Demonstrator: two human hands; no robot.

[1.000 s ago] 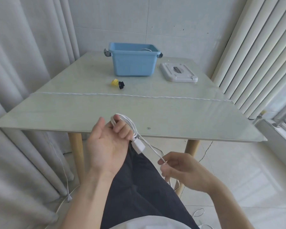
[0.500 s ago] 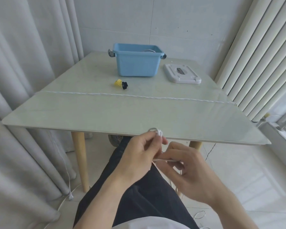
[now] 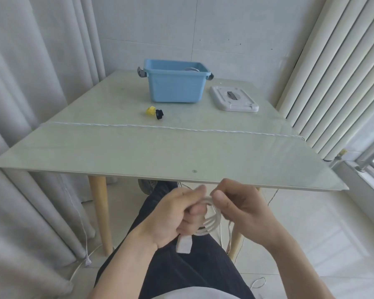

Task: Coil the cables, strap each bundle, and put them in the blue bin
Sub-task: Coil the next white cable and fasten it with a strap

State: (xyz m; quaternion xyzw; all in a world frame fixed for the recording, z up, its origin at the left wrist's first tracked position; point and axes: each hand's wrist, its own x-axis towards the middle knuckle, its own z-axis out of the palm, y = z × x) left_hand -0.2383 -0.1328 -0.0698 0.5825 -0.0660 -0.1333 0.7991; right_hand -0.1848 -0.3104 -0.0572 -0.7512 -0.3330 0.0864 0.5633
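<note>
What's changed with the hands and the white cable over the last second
The right hand came up from the lap to meet the left hand, laying another loop onto the white cable coil that the left grips. The plug still hangs below. Blue bin, lid and straps stayed put.

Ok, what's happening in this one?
A person seated at the table is winding a white cable into loops below its near edge. The left hand grips the loops, with the cable's white plug hanging under it, and the right hand pinches the strand at the top of the coil. No strap is on this bundle. The blue bin stands open at the far side, its lid beside it.
</note>
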